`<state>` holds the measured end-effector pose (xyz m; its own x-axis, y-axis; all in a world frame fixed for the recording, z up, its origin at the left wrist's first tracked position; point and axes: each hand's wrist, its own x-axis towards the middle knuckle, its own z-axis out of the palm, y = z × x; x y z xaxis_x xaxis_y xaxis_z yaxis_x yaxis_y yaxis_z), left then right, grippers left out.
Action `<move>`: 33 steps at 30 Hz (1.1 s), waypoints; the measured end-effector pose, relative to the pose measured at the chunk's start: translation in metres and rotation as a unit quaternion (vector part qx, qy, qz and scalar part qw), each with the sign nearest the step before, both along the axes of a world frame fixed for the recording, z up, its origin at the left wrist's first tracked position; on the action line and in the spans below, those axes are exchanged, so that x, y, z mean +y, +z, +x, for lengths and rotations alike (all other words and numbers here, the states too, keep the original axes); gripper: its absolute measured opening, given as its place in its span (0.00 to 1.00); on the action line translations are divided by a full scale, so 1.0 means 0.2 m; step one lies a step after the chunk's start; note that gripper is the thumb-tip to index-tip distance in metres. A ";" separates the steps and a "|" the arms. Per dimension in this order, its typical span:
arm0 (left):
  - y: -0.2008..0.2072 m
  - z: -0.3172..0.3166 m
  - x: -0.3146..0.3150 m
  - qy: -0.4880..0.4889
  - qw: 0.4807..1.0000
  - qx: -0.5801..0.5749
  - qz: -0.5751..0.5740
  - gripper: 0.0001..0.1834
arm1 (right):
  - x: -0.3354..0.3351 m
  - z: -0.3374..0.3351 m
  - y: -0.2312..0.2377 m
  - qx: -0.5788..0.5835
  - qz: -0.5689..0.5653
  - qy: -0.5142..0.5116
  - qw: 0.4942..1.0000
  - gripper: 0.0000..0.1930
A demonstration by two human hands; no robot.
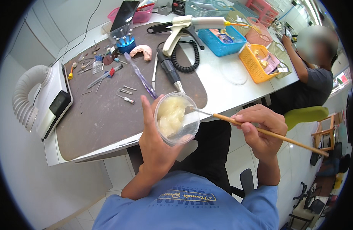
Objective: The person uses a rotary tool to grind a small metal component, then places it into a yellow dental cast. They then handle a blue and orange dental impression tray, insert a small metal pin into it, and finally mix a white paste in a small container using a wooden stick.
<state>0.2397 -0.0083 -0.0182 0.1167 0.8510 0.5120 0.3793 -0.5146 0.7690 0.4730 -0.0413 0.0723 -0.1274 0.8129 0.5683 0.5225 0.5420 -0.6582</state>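
My left hand (154, 151) is closed around a clear round plastic cup (191, 126), held tilted toward me above the table's front edge. A lumpy pale-yellow paste (170, 117) fills much of the cup. Between the thumb and fingers of my right hand (264, 128) is a thin brush (295, 142) with a wooden handle and a metal collar. Its tip reaches over the cup's right rim to the inside, close to the paste; whether it touches the paste I cannot tell.
Past the cup lie a purple toothbrush (138, 74), a black rotary handpiece (169, 71), a dispensing gun (180, 34) and a pink dental cast (142, 52). Small tools (124, 92) lie scattered on the brown mat (92, 130). A hosed white unit (55, 107) stands left, baskets (257, 74) right. Another person (314, 88) sits beyond.
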 end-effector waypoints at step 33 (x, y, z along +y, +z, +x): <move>-0.06 0.02 0.01 0.037 0.996 -0.004 0.080 0.73 | -0.04 -0.28 -0.22 -0.036 0.087 0.056 0.994 0.10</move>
